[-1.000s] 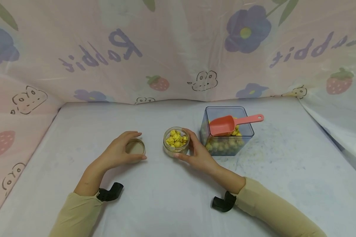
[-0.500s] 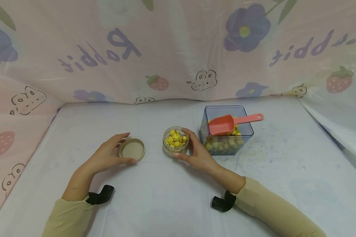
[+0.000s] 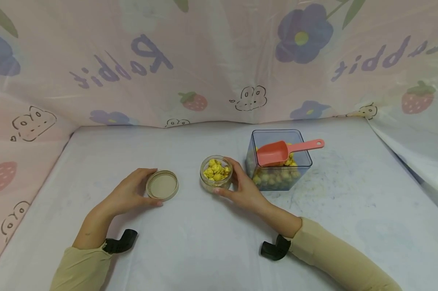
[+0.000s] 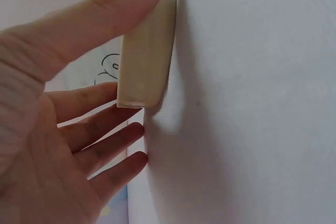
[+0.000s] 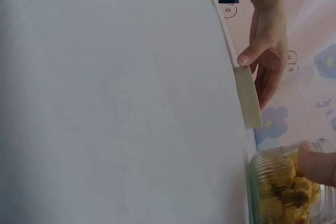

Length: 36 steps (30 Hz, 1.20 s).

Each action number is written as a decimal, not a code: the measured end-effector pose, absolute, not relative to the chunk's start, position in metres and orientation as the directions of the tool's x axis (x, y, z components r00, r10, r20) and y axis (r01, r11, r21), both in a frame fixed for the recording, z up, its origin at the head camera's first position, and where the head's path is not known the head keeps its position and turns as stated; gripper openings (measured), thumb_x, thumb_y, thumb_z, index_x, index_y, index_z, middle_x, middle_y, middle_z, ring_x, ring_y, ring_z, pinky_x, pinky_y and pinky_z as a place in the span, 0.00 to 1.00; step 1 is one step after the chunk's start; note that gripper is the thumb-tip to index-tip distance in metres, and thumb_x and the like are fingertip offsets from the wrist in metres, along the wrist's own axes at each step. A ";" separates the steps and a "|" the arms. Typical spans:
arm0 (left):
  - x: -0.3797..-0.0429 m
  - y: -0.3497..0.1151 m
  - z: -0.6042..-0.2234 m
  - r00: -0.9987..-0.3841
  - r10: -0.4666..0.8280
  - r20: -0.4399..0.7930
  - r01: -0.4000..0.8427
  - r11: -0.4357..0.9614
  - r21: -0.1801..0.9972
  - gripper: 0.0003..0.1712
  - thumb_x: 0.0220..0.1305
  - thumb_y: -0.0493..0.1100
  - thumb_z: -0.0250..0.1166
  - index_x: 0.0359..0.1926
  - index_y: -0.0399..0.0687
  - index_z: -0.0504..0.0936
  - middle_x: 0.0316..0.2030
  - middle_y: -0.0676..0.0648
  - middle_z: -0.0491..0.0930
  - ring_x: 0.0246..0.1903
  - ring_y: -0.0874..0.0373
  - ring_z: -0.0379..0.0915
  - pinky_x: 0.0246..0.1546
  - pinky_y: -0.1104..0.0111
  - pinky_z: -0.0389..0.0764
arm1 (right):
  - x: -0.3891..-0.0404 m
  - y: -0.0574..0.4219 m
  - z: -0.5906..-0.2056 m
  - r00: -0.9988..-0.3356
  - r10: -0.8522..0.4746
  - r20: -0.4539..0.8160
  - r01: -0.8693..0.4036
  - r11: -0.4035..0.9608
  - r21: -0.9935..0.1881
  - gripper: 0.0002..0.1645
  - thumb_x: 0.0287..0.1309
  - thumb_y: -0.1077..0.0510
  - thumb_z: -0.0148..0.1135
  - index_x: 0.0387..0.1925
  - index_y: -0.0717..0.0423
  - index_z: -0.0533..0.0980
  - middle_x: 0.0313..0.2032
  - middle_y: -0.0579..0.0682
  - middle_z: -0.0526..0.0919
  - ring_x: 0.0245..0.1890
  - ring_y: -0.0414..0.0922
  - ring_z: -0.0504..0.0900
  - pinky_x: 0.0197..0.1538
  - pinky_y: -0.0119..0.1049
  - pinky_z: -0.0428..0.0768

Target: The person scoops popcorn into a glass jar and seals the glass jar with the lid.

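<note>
The left hand point(image 3: 125, 192) has its thumb and fingers about the rim of a beige round jar lid point(image 3: 162, 184), whose inner side faces up. In the left wrist view the thumb lies across the lid's side wall point(image 4: 147, 61), the index finger reaches behind it, and the other fingers are spread. A small clear jar point(image 3: 216, 184), upright and without its lid, holds yellow popcorn point(image 3: 216, 170). My right hand point(image 3: 245, 188) grips it from the right, thumb at the near side and fingers round the far side. Only the right thumb point(image 5: 315, 163) shows in the right wrist view, against the jar.
Just right of the jar stands a clear square bin point(image 3: 277, 180) of popcorn. A coral scoop point(image 3: 277, 153) lies across its top, handle sticking out to the right. A patterned curtain point(image 3: 211, 60) rises behind the white table point(image 3: 204, 242).
The left hand has shifted left round the lid, uncovering more of it; the lid has slid slightly left and nearer. The right hand and jar have stayed put.
</note>
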<state>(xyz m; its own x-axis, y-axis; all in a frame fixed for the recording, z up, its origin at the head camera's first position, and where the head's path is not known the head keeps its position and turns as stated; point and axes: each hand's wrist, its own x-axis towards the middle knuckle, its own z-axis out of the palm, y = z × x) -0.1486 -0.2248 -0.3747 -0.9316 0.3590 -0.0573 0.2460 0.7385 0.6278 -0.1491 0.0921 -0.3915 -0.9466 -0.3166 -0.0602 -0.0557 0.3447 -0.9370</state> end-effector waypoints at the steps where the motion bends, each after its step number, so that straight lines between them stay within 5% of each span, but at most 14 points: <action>1: -0.149 -0.225 -0.375 -0.932 0.359 -0.053 0.249 0.740 0.625 0.52 0.41 0.50 0.80 0.63 0.31 0.66 0.59 0.33 0.69 0.63 0.36 0.60 0.63 0.42 0.60 | -0.149 0.092 -0.391 -0.947 -0.317 -0.057 -0.058 0.344 -0.937 0.52 0.52 0.59 0.71 0.72 0.51 0.50 0.70 0.58 0.59 0.70 0.56 0.61 0.72 0.50 0.60; 20: -0.148 -0.221 -0.384 -0.935 0.354 0.017 0.255 0.637 0.728 0.47 0.44 0.46 0.79 0.62 0.35 0.66 0.59 0.36 0.71 0.59 0.36 0.69 0.61 0.44 0.68 | -0.149 0.093 -0.395 -0.942 -0.336 0.019 -0.126 0.298 -0.946 0.52 0.51 0.62 0.71 0.71 0.55 0.51 0.67 0.60 0.64 0.67 0.56 0.65 0.70 0.49 0.63; 27: -0.149 -0.214 -0.382 -0.917 0.396 0.046 0.285 0.569 0.771 0.46 0.44 0.43 0.79 0.62 0.38 0.67 0.58 0.41 0.72 0.59 0.46 0.68 0.61 0.55 0.71 | -0.149 0.093 -0.395 -0.945 -0.327 0.006 -0.111 0.301 -0.947 0.52 0.51 0.61 0.72 0.71 0.53 0.52 0.67 0.60 0.64 0.68 0.56 0.64 0.70 0.49 0.62; 33: -0.152 -0.207 -0.379 -0.907 0.417 0.062 0.284 0.496 0.821 0.44 0.45 0.42 0.79 0.63 0.40 0.68 0.58 0.45 0.72 0.58 0.53 0.67 0.58 0.79 0.70 | -0.149 0.093 -0.395 -0.948 -0.319 -0.007 -0.095 0.303 -0.948 0.52 0.51 0.60 0.72 0.71 0.52 0.52 0.68 0.59 0.63 0.68 0.56 0.64 0.71 0.50 0.62; 36: -0.154 -0.201 -0.377 -0.906 0.419 0.067 0.279 0.472 0.836 0.44 0.45 0.41 0.78 0.63 0.41 0.68 0.58 0.45 0.72 0.57 0.54 0.66 0.57 0.83 0.69 | -0.150 0.093 -0.396 -0.946 -0.324 0.002 -0.103 0.297 -0.949 0.52 0.51 0.61 0.72 0.71 0.53 0.52 0.68 0.59 0.63 0.68 0.56 0.63 0.71 0.49 0.61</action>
<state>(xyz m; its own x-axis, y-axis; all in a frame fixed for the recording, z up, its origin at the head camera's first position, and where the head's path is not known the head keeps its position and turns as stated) -0.1539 -0.2007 -0.3773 -0.9058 0.4185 0.0667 0.2795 0.4717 0.8363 -0.1495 0.0931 -0.3962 -0.9460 -0.3241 0.0019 -0.1035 0.2965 -0.9494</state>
